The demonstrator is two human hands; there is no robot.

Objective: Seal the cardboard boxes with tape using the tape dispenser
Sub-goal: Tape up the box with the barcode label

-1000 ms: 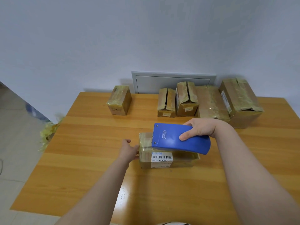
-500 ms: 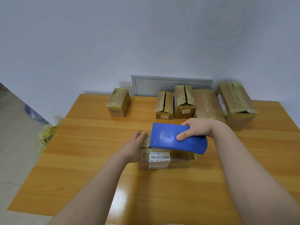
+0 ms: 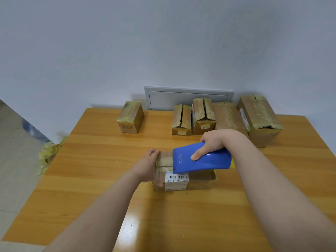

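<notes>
A low cardboard box (image 3: 198, 180) with a white barcode label lies at the middle of the wooden table (image 3: 101, 170). My right hand (image 3: 212, 142) grips a blue tape dispenser (image 3: 203, 159) that rests tilted on the box's top, its front edge pointing left. My left hand (image 3: 149, 166) clasps the box's left end, fingers over the top and thumb on the front face. The dispenser hides most of the box's top.
Several taped cardboard boxes stand along the table's far edge: one alone (image 3: 130, 117) at back left, the others (image 3: 229, 117) in a row at back right. A white wall panel (image 3: 187, 97) is behind them. Crumpled yellowish tape (image 3: 49, 153) hangs off the left edge.
My left hand has moved from beside the box onto its left end and taken hold. The dispenser has tilted, its front edge dropping to the box top.
</notes>
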